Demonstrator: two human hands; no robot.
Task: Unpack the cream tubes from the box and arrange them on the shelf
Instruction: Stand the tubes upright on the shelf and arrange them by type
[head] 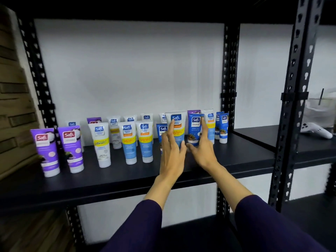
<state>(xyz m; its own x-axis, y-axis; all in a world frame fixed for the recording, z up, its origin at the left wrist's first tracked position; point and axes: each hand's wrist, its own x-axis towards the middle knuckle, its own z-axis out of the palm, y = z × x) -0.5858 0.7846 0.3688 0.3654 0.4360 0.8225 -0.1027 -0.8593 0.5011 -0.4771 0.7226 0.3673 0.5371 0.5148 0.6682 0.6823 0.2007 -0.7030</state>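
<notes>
**Two tubes being set in the row**

Both hands are at the right part of the shelf [236, 157]. The left hand [171, 153] holds a white tube [177, 126] with a yellow band, fingers around its lower body. The right hand [201, 151] holds a blue tube [194, 128], one finger up along its right edge. Both tubes stand upright, cap down, close beside each other. Many other tubes already stand in rows to the left, such as a purple tube [46, 151], and a few more just to the right. The box is not in view.

To do this step well, I think each tube should be lowered until its cap sits flat on the shelf, label facing front, in line with the front row. The fingers should open slowly, because neighbours are near and one push could tip several.
</notes>
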